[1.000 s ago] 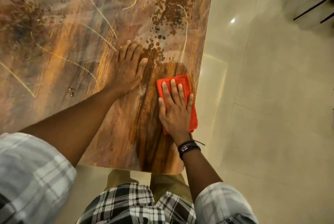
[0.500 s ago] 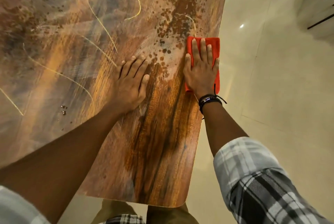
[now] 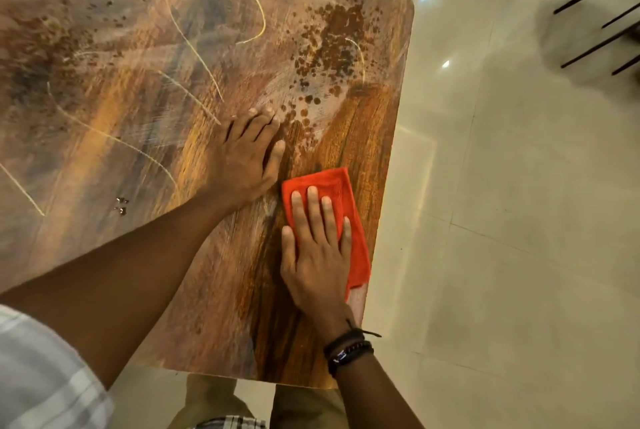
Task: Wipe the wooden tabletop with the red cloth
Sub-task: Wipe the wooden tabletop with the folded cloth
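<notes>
Right grip (image 3: 317, 255), fingers straight and flat, presses the red cloth (image 3: 329, 182) on the table (image 3: 104, 158), drawn back from the far spots since half a second ago, just beside the left grip (image 3: 242, 155), still spread flat.

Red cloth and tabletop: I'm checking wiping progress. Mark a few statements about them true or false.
1. The right hand presses flat on the red cloth. True.
2. The left hand holds a second cloth. False: it rests bare on the wooden tabletop.
3. Dark brown spots lie beyond the cloth, toward the far right corner. True.
4. The cloth lies by the tabletop's left edge. False: it lies by the right edge.
</notes>
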